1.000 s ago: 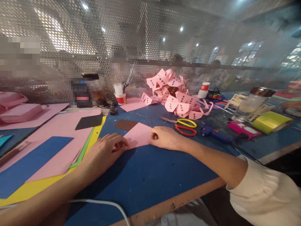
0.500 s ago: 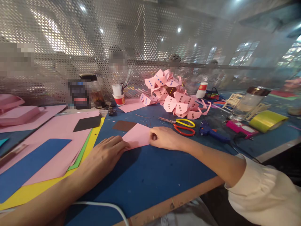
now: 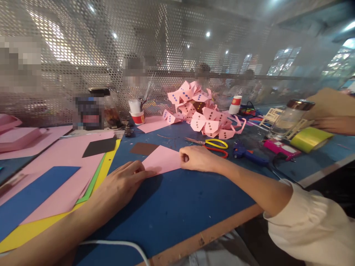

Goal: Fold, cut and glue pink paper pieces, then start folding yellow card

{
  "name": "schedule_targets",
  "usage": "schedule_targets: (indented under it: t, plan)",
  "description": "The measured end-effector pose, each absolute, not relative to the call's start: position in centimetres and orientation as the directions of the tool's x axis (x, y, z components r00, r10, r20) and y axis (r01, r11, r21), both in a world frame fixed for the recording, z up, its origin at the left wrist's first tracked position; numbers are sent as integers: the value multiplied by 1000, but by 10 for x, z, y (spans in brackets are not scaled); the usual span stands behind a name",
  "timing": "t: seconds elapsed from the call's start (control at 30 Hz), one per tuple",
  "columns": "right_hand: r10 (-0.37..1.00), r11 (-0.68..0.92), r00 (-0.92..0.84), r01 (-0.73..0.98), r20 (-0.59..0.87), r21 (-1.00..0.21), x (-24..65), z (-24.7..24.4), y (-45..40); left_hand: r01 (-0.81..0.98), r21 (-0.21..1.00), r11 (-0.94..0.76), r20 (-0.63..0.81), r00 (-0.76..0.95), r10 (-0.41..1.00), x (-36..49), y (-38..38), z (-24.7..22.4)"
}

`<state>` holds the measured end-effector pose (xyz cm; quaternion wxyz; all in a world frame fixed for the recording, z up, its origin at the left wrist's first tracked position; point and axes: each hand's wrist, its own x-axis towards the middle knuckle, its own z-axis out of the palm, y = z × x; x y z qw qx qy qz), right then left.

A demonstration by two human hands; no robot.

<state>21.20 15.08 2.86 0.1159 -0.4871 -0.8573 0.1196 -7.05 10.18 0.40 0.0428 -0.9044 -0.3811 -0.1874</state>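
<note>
A piece of pink paper [image 3: 161, 161] lies on the blue table, between my two hands. My left hand [image 3: 127, 181] is at its left edge, the thumb resting along the near edge and the fingers curled at the left side. The right corner is pinched by my right hand [image 3: 194, 158], whose fingers are curled in. Partly under the pink paper, on its far side, shows a brown piece of paper [image 3: 144, 148]. Just beyond my right hand lie scissors [image 3: 216, 143] with yellow and red handles, one handle partly covered by the hand.
Folded pink paper shapes [image 3: 208, 114] are heaped at the back. A blue glue gun [image 3: 246, 154], a magenta box [image 3: 281, 148] and a glass jar [image 3: 291, 118] stand right. Coloured sheets [image 3: 41, 195] cover the left. A white cable [image 3: 119, 242] runs near the front. Another person's hand [image 3: 335, 124] is far right.
My right hand has shifted slightly right along the paper. My left thumb now stretches further over the near edge. Another person's hand and a brown sheet have come in at far right.
</note>
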Motion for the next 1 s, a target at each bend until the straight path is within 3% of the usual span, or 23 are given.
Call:
schedule_targets:
  t: [0.3, 1.0]
  plan:
    - [834, 516, -550, 756, 36, -403, 215, 31, 153, 712, 81, -698, 357, 633, 687, -72, 104, 1]
    - [843, 486, -538, 779, -22, -396, 221, 32, 150, 703, 74, -707, 384, 634, 671, -71, 104, 1]
